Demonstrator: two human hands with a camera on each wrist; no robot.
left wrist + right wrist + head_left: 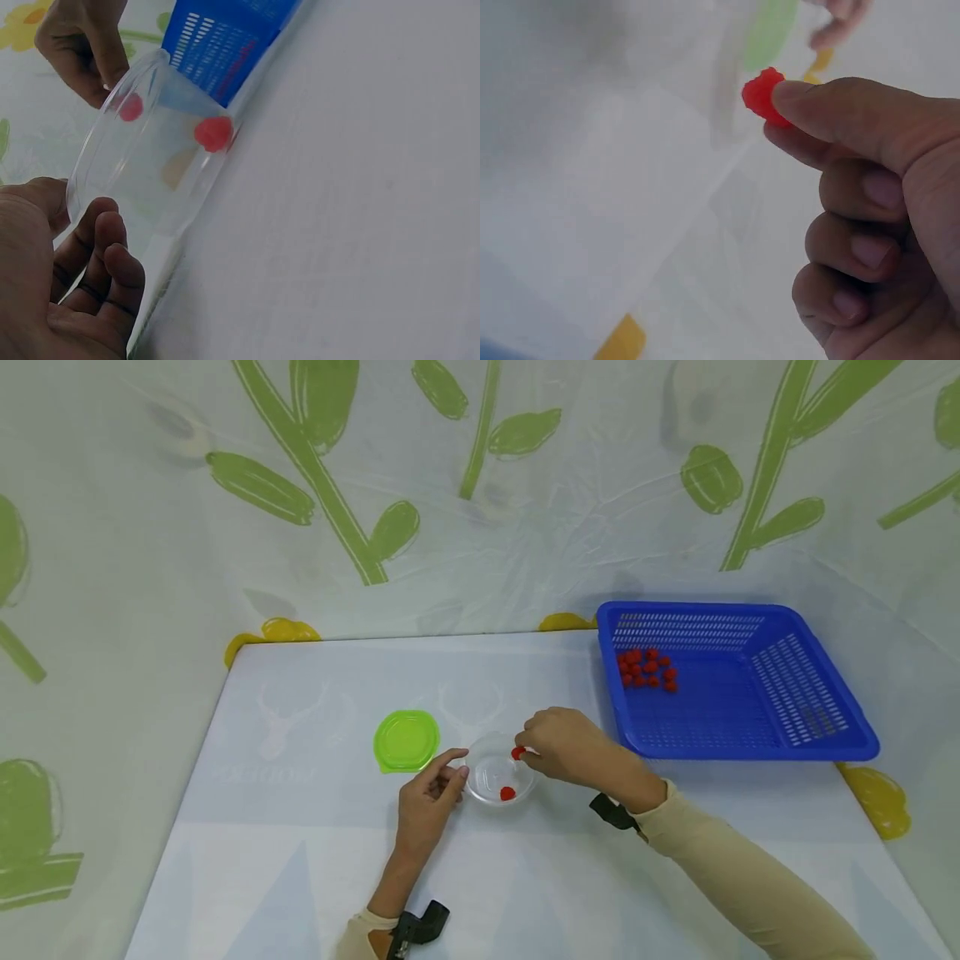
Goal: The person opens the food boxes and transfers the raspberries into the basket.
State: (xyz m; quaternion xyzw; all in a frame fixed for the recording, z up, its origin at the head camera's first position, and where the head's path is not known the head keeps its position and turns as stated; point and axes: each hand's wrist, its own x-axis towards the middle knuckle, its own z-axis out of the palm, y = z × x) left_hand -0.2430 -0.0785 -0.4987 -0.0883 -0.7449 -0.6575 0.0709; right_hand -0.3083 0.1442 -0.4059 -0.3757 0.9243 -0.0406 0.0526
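Observation:
A clear round plastic bowl (491,770) stands on the table in front of me, with one small red raspberry-like piece (507,793) at its bottom. My left hand (426,802) holds the bowl's left side, thumb and index finger at the rim (73,199), the other fingers loosely bent beside the wall. Over the bowl's right rim, my right hand (564,747) pinches another red raspberry-like piece (762,95) between thumb and index finger. Its remaining fingers are curled into the palm. A bright green lid (407,741) lies flat just left of the bowl.
At the back right stands a blue plastic basket (738,752) with slotted walls. Several red raspberry-like pieces (651,667) lie together in its left part. The white table (300,860) meets a cloth wall printed with green leaves at its far edge.

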